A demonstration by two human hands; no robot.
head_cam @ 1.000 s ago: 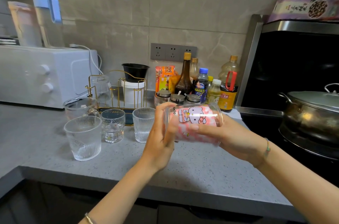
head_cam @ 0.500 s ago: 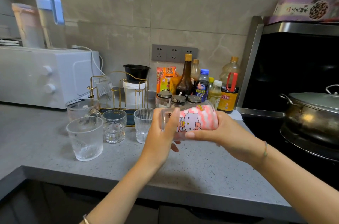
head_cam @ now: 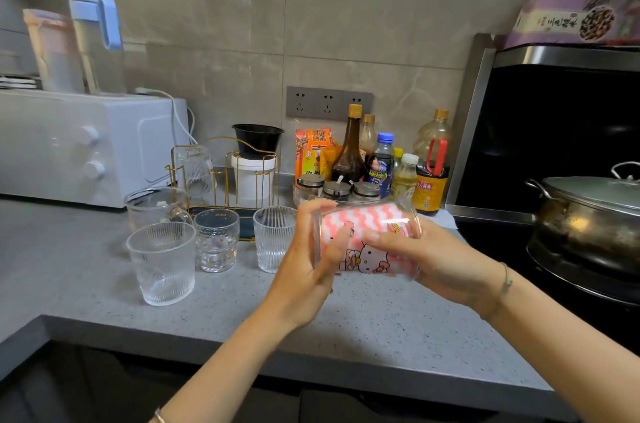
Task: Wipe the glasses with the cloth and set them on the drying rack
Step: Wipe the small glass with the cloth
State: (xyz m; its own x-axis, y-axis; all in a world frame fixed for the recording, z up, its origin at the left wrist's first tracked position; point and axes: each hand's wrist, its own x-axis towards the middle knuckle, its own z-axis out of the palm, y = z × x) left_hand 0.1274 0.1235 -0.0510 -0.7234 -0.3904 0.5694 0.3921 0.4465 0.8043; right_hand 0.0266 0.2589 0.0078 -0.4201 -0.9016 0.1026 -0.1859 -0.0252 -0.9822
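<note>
I hold a clear glass [head_cam: 408, 215] on its side above the counter, with a pink-and-white cartoon-cat cloth [head_cam: 363, 222] stuffed inside it. My left hand [head_cam: 304, 267] grips its left end and my right hand [head_cam: 440, 260] wraps its right side, fingers across the front. A gold wire drying rack [head_cam: 228, 159] stands behind to the left, with one ribbed glass [head_cam: 194, 170] upside down on it. In front of the rack stand a glass mug [head_cam: 156, 208], a large ribbed glass [head_cam: 162, 263], a small patterned glass [head_cam: 216, 239] and a ribbed tumbler [head_cam: 273, 237].
A white oven [head_cam: 69, 145] sits at the back left. Sauce bottles [head_cam: 377, 163] and spice jars line the wall. A white tub topped by a black bowl [head_cam: 258, 142] stands behind the rack. A lidded steel pot [head_cam: 588, 215] occupies the stove on the right. The counter edge [head_cam: 311, 353] runs close in front.
The glass has turned in my hands: the cat print went from the top to the lower front. Both hands stayed in about the same place.
</note>
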